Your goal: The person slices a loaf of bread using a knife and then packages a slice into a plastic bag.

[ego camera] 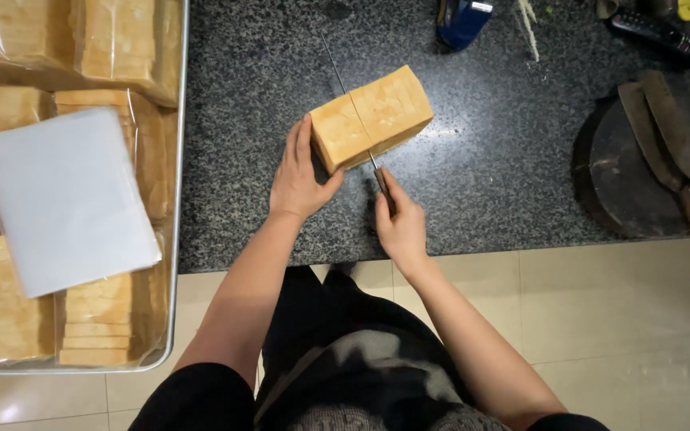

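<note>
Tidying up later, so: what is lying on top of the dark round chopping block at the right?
Two broad-bladed cleavers with brown wooden handles lie side by side on the dark round chopping block, handles overhanging its near edge. The block's surface beneath the blades is covered.

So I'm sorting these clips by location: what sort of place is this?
Probably a small bakery or food-prep kitchen: the right hand runs a long knife through a bread loaf steadied by the left hand, a metal tray holds bagged sliced bread, and cleavers lie nearby.
</note>
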